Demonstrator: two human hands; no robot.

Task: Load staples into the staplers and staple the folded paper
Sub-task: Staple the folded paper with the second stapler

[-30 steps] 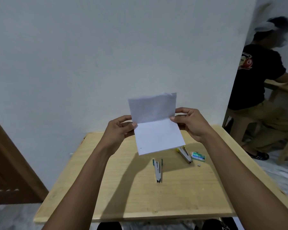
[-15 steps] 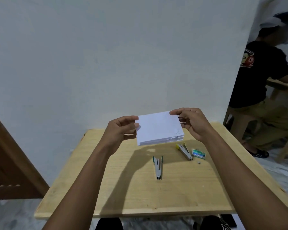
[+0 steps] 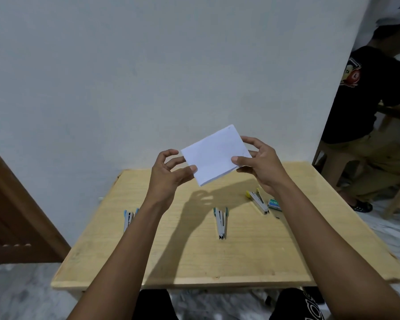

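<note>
Now the folded paper [image 3: 215,155], open a second ago, is sitting closed and tilted above the table [image 3: 194,262], left hand [image 3: 169,174] and right hand [image 3: 261,167] pinching its edges, so loading the staplers [image 3: 221,221] lying below is looking next.

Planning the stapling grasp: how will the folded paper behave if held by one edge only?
The folded paper probably stays fairly flat: it spans between left hand and right hand without visible sag. Likely very light, pinched only by fingertips. Stacked layers show at its lower edge, so they may fan or slip unless pinched together.
</note>
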